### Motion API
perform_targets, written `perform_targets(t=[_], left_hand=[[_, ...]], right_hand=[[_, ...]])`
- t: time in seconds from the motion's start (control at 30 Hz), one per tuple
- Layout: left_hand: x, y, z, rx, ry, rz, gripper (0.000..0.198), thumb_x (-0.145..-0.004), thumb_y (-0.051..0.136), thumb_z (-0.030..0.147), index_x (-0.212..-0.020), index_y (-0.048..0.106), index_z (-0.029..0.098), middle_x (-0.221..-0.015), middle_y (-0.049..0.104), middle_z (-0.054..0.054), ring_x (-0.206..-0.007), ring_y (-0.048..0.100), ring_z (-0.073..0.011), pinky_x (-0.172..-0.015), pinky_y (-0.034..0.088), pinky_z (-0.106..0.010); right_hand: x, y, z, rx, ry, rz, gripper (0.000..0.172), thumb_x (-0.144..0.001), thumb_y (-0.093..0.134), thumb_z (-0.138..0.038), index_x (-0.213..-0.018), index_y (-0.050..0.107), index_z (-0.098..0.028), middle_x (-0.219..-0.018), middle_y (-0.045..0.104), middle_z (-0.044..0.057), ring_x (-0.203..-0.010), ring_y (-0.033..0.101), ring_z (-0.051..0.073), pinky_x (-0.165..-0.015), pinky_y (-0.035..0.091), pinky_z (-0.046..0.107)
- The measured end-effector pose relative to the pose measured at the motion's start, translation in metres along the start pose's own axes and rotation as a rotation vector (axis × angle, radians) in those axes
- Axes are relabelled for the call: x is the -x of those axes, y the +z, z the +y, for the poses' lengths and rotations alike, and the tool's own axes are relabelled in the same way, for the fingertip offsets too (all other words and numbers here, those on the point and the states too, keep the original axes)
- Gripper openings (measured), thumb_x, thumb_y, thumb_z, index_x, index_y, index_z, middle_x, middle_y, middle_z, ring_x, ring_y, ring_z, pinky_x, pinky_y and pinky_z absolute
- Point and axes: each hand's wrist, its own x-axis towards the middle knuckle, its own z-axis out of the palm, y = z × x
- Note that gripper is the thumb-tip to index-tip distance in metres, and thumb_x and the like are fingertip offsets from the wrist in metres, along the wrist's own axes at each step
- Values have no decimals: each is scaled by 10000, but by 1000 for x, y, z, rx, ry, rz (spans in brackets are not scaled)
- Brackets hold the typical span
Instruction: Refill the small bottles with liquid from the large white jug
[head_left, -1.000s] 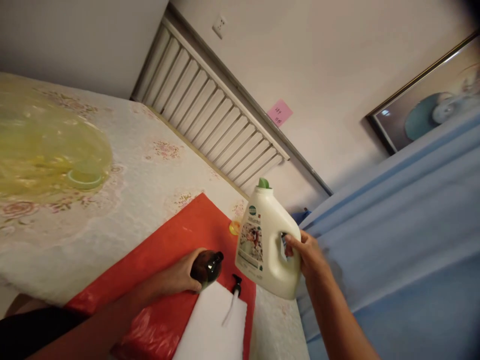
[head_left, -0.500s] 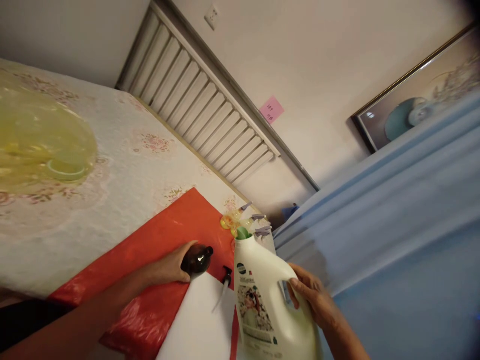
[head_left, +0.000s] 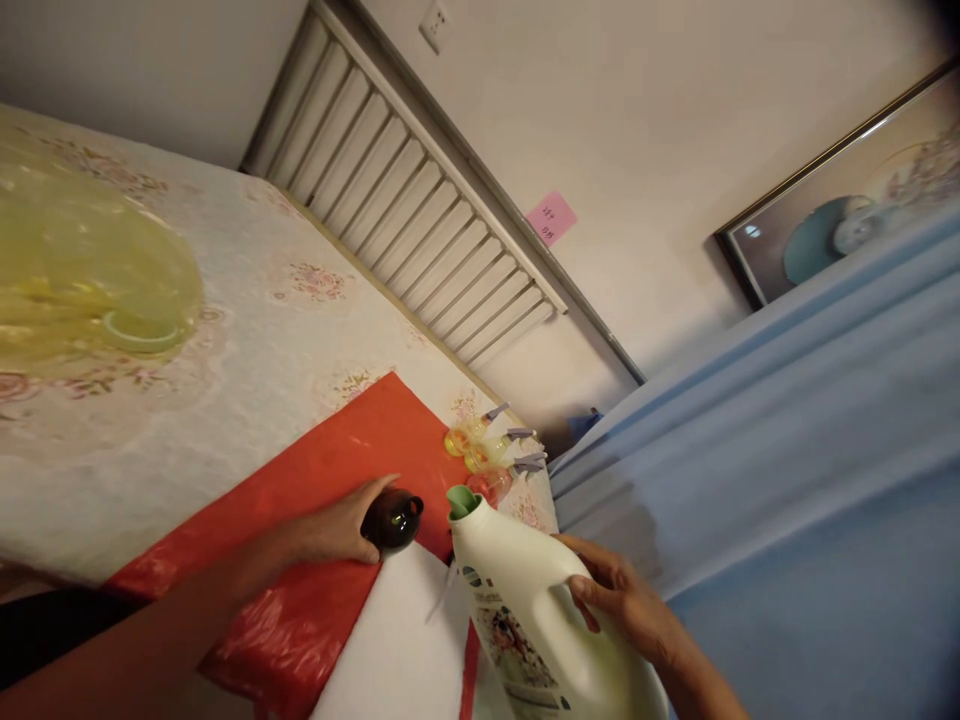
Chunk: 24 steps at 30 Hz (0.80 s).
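Red sheet (head_left: 330,470): glossy crinkled plastic, flat.
White jug (head_left: 525,590): smooth opaque plastic, handled, green spout, tilted over sheet's near right corner. Right hand (head_left: 622,600) fingers wrapped round handle.
Brown bottle (head_left: 394,520): dark, glossy, round, at sheet's right edge. Left hand (head_left: 337,525) fingers curled on it.
Contents of both unseen.

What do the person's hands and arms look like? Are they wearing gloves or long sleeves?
No gloves: the left hand and the right hand are both bare, with no rings or watch showing. The left forearm and right forearm are bare too. A dark patch by the left elbow may be a sleeve's edge.
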Motion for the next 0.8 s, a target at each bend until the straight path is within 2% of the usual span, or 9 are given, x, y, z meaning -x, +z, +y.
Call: perform_targets(t=[0.07,0.13,0.2,0.27,0.37,0.47,0.63,0.8], left_hand=[[-2,-1,-3,35,-13,14,1001,-560,748,203,-1432,259,246,-1437,457,-131,-1320,414,-360,-986,443,-433],[-3,0,-1,85,-37,5,910,-563,725,178,-1382,332,236,-1363,519,-132,-1213,523,-357,-832,523,-379],[-3,1,4,149,-38,-41,764,-577,676,141,-1294,423,224,-1222,606,-111,-1022,637,-318,-662,532,-315],[-2,2,10,206,-17,-93,626,-594,636,119,-1195,491,214,-1063,656,-74,-835,677,-258,-563,496,-269],[-1,2,17,258,7,-116,531,-597,614,100,-1112,527,197,-943,665,-41,-714,662,-203,-537,471,-250],[-1,2,18,283,4,-115,529,-600,602,99,-1115,526,194,-931,667,-37,-676,648,-190,-526,463,-254],[-2,2,15,288,-7,-94,598,-567,625,98,-1144,525,218,-978,667,-59,-701,657,-213,-521,474,-268],[-1,0,18,276,-5,-117,573,-584,622,134,-1143,524,212,-928,662,-38,-765,657,-234,-559,487,-281]], right_hand=[[-1,0,-1,11,9,-17,510,-836,627,-482,-1238,595,-170,-801,543,16,-557,415,79,-461,374,195],[-3,0,-2,24,22,-26,512,-831,635,-480,-1240,595,-175,-774,533,7,-552,416,79,-459,378,192],[-5,1,-4,23,34,-31,532,-816,648,-492,-1239,596,-172,-758,521,3,-554,415,81,-455,382,189],[-7,3,-6,20,40,-42,555,-801,655,-509,-1234,600,-166,-748,512,0,-558,417,84,-450,386,188],[-10,5,-11,40,51,-58,566,-794,654,-522,-1225,607,-157,-739,508,0,-561,423,88,-445,389,189],[-14,5,-13,77,55,-71,562,-801,646,-523,-1223,608,-153,-711,501,-8,-541,421,84,-435,378,189],[-18,3,-12,105,71,-75,574,-799,648,-514,-1240,598,-150,-688,495,-16,-526,425,85,-434,373,195],[-21,5,-17,131,91,-82,594,-790,645,-528,-1249,594,-155,-665,483,-27,-506,419,83,-432,358,200]])
